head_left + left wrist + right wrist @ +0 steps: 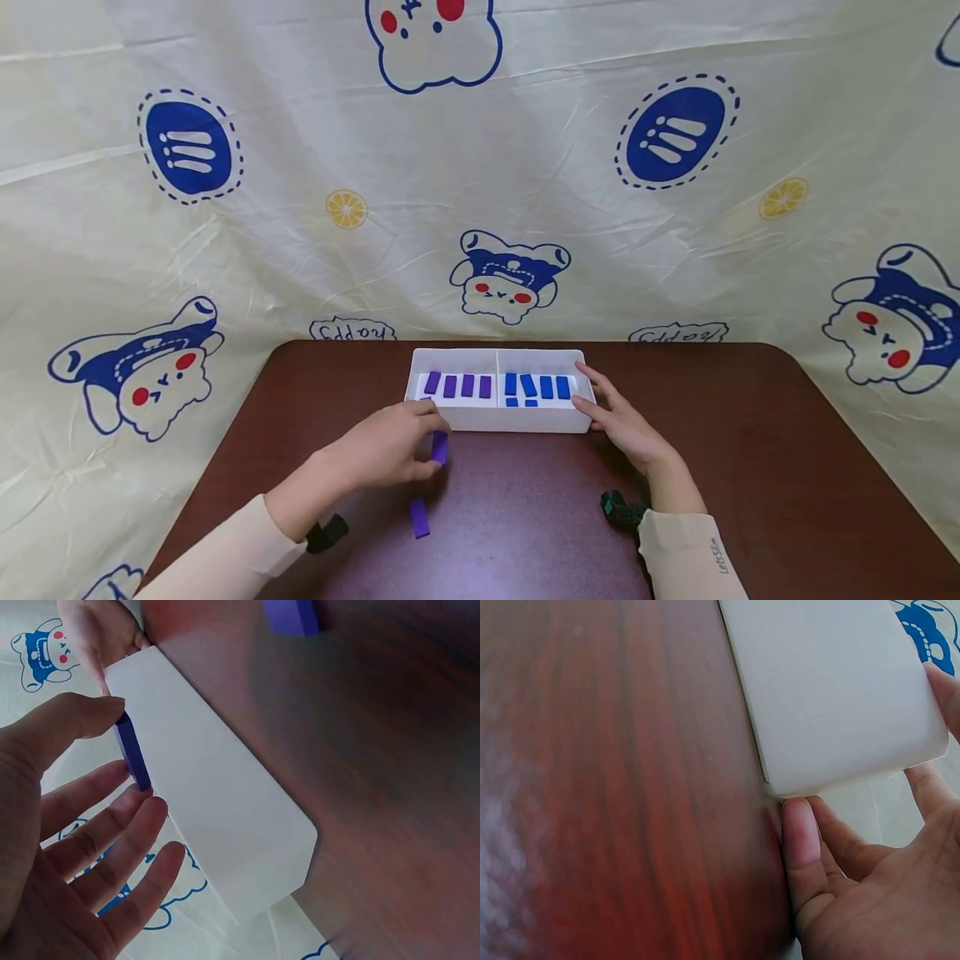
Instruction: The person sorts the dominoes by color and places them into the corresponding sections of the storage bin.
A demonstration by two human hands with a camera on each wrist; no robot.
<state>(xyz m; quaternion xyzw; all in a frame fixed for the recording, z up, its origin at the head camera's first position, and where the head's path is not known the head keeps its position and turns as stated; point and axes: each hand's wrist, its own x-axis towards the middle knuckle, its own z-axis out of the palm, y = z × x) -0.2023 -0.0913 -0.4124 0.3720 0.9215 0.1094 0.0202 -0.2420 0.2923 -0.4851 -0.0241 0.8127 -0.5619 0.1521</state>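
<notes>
My left hand (386, 446) pinches a purple rectangular block (132, 752) between thumb and fingertips, just in front of the white divided box (517, 421). Another purple block (419, 518) lies on the table below that hand. My right hand (626, 425) grips the box's right end, its thumb and index finger at the rim and other fingers against the outside. Inside the left compartment stands a row of purple blocks (468, 386), with the near part partly hidden. Blue blocks (547, 387) fill a row in the right compartment, with two more (512, 402) nearer the front wall.
The dark brown wooden table (525, 533) extends around the box. Behind it hangs a pale printed cloth (600, 250). A black strapped device (622, 510) shows at the right wrist, and a dark one (327, 533) at the left.
</notes>
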